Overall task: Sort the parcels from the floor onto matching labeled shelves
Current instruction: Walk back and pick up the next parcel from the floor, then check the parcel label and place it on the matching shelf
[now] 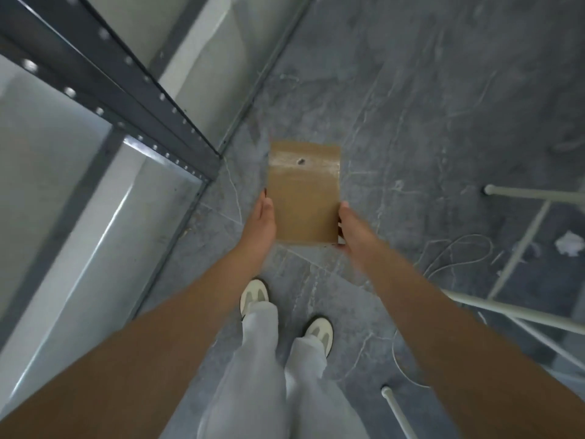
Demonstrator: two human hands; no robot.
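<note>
A flat brown cardboard parcel [304, 191] with clear tape and a small dark hole near its far end is held out in front of me above the floor. My left hand [259, 223] presses its left edge and my right hand [351, 226] grips its right near corner. A dark metal shelf unit [126, 99] with pale shelf boards stands at the left, its corner post just left of the parcel. No shelf label shows.
The grey marbled floor [443, 106] stretches ahead. A white tubular frame [522, 248] stands at the right with a crumpled white paper [569, 243] under it. My white shoes [254, 296] and pale trousers are below the parcel.
</note>
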